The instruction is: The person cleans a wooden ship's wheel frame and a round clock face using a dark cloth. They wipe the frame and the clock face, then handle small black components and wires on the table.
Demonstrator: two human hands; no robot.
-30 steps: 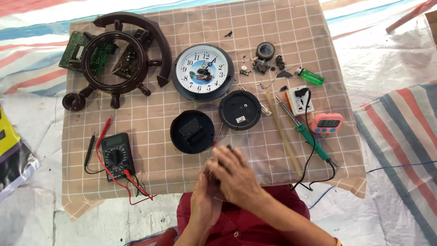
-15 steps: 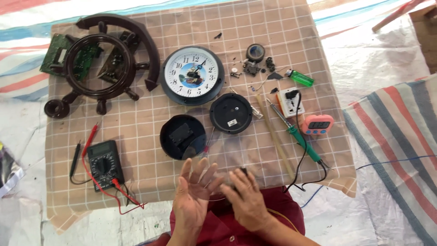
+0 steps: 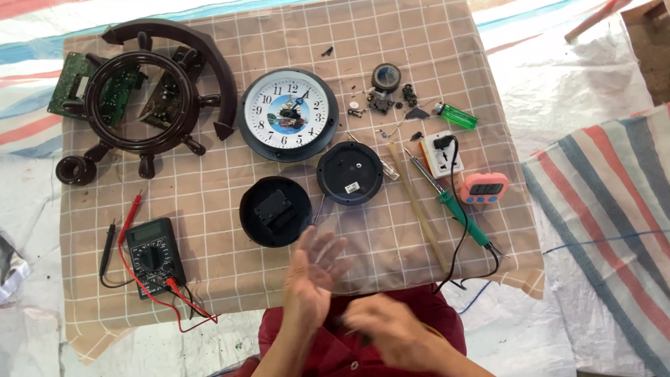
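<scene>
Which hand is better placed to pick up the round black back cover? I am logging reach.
Probably the left hand: it is open, with its fingers just below the round black back cover. The right hand is blurred, lower and farther away.

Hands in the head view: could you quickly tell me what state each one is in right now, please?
Left hand: open, palm up, fingers spread, holding nothing.
Right hand: motion-blurred low over the lap; open or closed cannot be told.

A pink timer with a dark screen lies right; the black multimeter's grey screen lies left.
</scene>
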